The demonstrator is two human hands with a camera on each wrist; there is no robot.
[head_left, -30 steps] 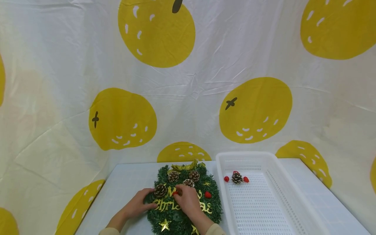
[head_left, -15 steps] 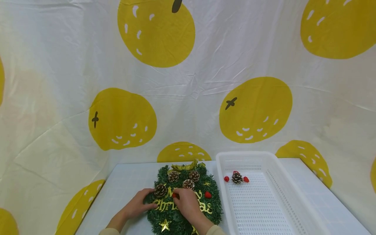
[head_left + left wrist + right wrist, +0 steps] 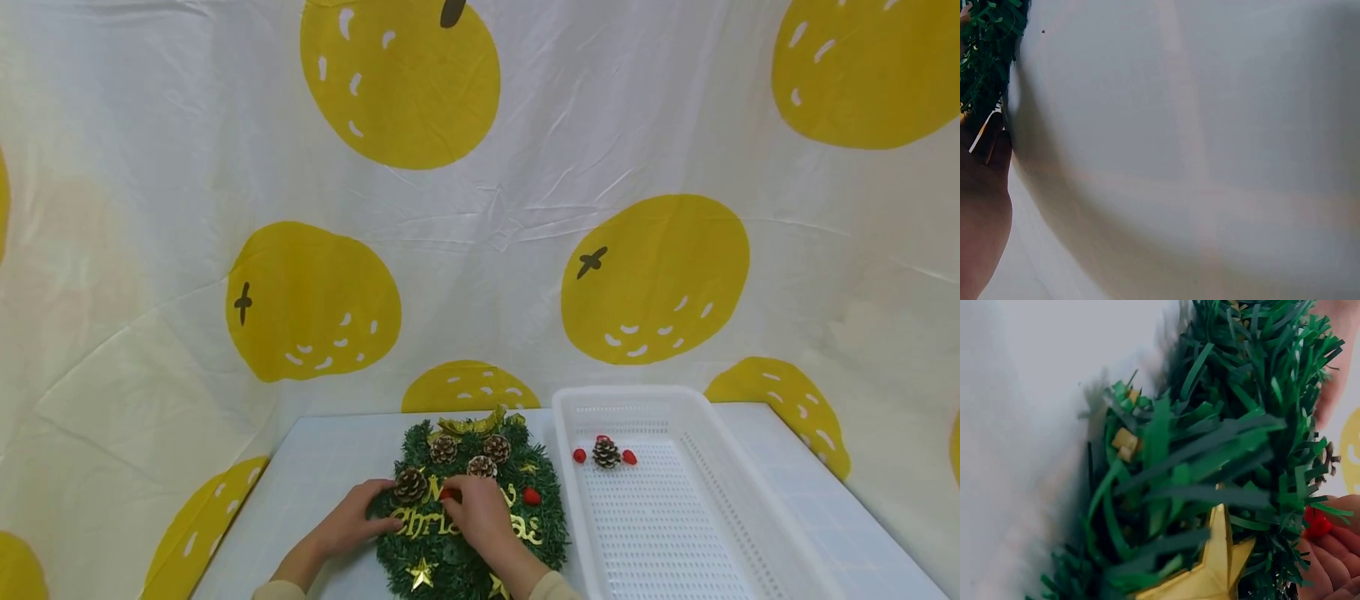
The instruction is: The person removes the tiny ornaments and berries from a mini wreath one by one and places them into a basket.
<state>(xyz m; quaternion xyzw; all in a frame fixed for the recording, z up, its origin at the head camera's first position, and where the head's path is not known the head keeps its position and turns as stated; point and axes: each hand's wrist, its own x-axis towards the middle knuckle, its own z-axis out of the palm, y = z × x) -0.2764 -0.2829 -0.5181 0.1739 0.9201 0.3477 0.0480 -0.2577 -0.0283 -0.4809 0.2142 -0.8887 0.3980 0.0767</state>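
Note:
A green tinsel wreath [image 3: 457, 550] lies on the table, bearing gold "Merry Christmas" lettering [image 3: 420, 523], gold stars and several pine cones. At its left edge rests my left hand [image 3: 347, 518], forefinger beside a pine cone [image 3: 410, 485] and thumb by the lettering's start. In the left wrist view that hand's fingers [image 3: 999, 150] meet the green edge. Over the middle, my right hand [image 3: 483, 515] pinches a small red berry [image 3: 447, 493] between thumb and forefinger at the upper word; the berry [image 3: 1317, 523] also shows in the right wrist view. The hand covers part of the lettering.
To the right stands a white perforated basket [image 3: 750, 500], holding a pine cone [image 3: 606, 453] and several red berries [image 3: 580, 456] near its back left. Another red berry [image 3: 532, 497] sits on the wreath's right side. A fruit-patterned curtain [image 3: 480, 208] hangs behind the table.
My right hand shifts slightly around the same spot, still pinching the red berry at the wreath's middle. The left hand stays in place.

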